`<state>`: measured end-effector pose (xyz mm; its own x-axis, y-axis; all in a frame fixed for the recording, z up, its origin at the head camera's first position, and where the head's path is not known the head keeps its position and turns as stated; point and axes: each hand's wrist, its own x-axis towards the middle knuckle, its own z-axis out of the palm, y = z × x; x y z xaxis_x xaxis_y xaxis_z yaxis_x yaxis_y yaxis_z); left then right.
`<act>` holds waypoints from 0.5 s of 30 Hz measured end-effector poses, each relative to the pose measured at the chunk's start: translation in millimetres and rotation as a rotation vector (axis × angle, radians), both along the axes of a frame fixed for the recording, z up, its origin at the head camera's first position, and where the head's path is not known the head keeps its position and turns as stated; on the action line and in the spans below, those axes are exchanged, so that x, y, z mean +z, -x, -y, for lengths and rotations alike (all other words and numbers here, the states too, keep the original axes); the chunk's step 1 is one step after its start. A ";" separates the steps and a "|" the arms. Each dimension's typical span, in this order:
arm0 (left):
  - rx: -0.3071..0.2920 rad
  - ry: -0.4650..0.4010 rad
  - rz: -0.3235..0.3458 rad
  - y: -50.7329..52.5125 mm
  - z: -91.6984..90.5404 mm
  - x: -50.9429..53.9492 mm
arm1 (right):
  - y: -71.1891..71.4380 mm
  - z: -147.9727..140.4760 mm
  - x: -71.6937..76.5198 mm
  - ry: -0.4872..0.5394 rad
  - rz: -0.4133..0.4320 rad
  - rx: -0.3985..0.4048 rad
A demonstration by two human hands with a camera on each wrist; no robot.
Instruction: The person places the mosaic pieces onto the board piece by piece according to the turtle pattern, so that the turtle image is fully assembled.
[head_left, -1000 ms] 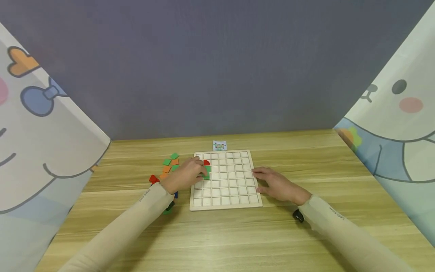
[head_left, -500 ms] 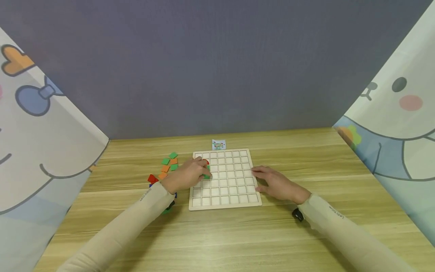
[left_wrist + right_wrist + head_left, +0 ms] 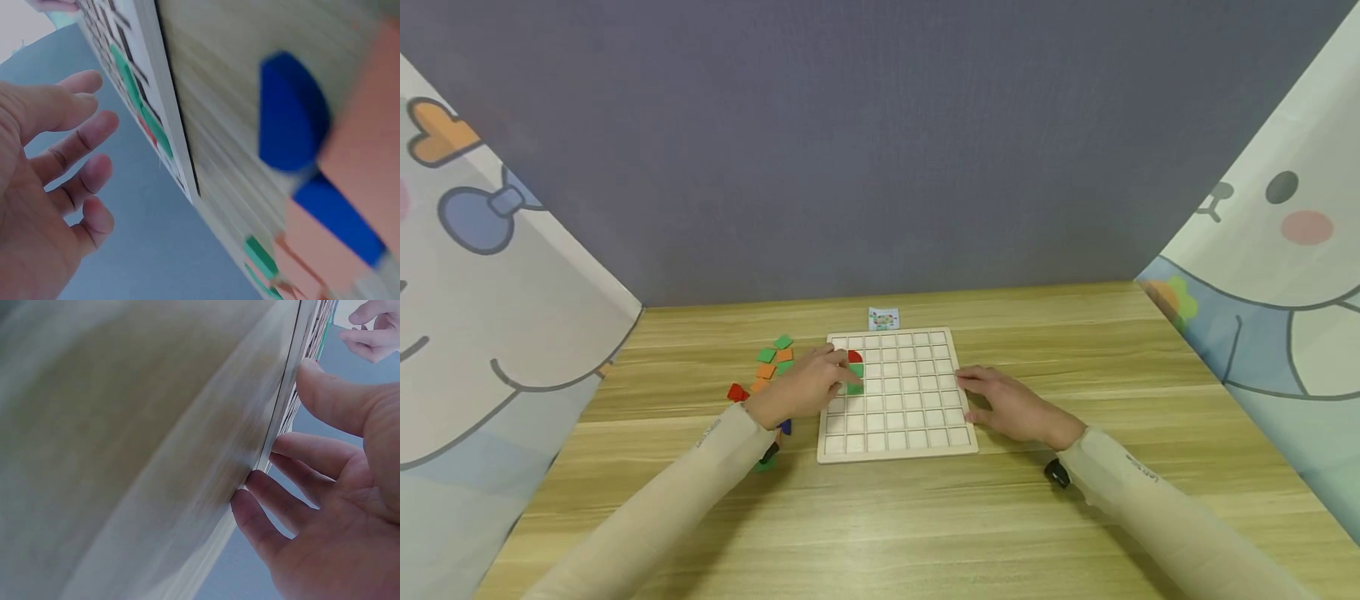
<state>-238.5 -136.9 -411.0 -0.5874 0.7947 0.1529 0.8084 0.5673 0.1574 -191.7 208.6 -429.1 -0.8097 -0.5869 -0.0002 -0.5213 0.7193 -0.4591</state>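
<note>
A pale wooden board (image 3: pixel 917 420) with a square grid lies on the table. In its left part sit a red round-edged piece (image 3: pixel 855 357) and two green tiles (image 3: pixel 855 389) below it in the same column. My left hand (image 3: pixel 805 388) hovers over the board's left edge, its index finger at the lower green tile. In the left wrist view the fingers (image 3: pixel 97 172) are loosely bent, with nothing seen between them. At the board's right edge, my right hand (image 3: pixel 1013 407) touches the rim with its thumb and fingertips (image 3: pixel 247 506).
Left of the board lie several loose green and orange tiles (image 3: pixel 766 371), red pieces (image 3: pixel 737 392) and blue pieces (image 3: pixel 290 112), partly behind the left arm. A small printed card (image 3: pixel 883 319) lies beyond the board. A grey panel (image 3: pixel 880 167) closes off the table's back.
My left hand has drawn back slightly to the left, so the red piece and green tiles show more fully. The right hand stays at the board's edge.
</note>
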 end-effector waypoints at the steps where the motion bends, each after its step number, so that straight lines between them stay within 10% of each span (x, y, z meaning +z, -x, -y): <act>1: 0.005 -0.012 -0.009 -0.7 4.1 -0.2 | -0.1 0.2 0.0 0.001 0.002 0.001; 15: 0.196 0.031 0.033 -10.1 65.4 1.2 | 0.3 -0.4 0.0 -0.017 0.026 -0.012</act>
